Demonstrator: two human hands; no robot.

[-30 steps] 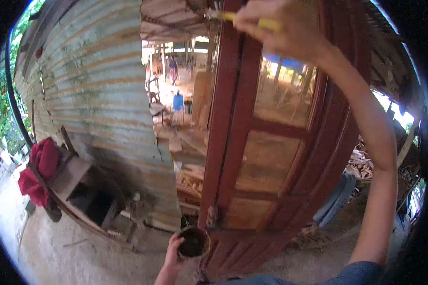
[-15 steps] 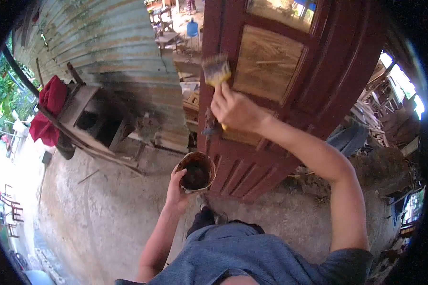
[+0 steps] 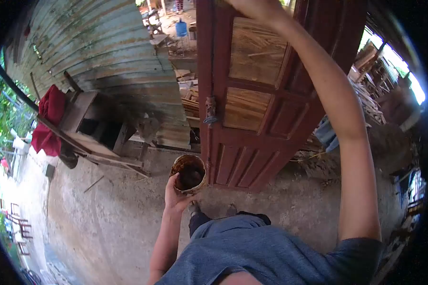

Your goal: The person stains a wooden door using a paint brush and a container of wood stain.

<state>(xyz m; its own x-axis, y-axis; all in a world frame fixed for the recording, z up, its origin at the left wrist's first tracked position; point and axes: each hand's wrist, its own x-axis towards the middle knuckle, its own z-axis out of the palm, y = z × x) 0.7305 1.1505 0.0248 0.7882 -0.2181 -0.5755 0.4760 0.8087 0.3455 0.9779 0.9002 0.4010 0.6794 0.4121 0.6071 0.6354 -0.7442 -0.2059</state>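
Nearest the camera is the person's blue shirt (image 3: 252, 251), with the left forearm reaching forward from it. The left hand (image 3: 176, 197) is curled around the lower side of a small round can (image 3: 175, 167), fingers wrapped on its wall and thumb up near the rim. The can is held upright, low and in front of the body, above the bare concrete ground (image 3: 104, 213) and just beside the foot of a wooden door (image 3: 218, 71). Its inside is coated with a dark brown liquid. The door stands upright. Its frame members are red-brown, while the two upper panels show pale raw wood, and a metal latch (image 3: 209, 110) hangs on its left stile. The right arm stretches up along the door, and the right hand (image 3: 254, 5) sits at the very top edge of the view. Its fingers are cut off there, so I cannot tell whether they are closed on anything. To the left, a wooden crate (image 3: 90, 123) leans against a corrugated metal wall (image 3: 104, 57), with a red cloth (image 3: 50, 118) draped beside it. Farther off, a blue jug (image 3: 181, 28) stands in the yard.
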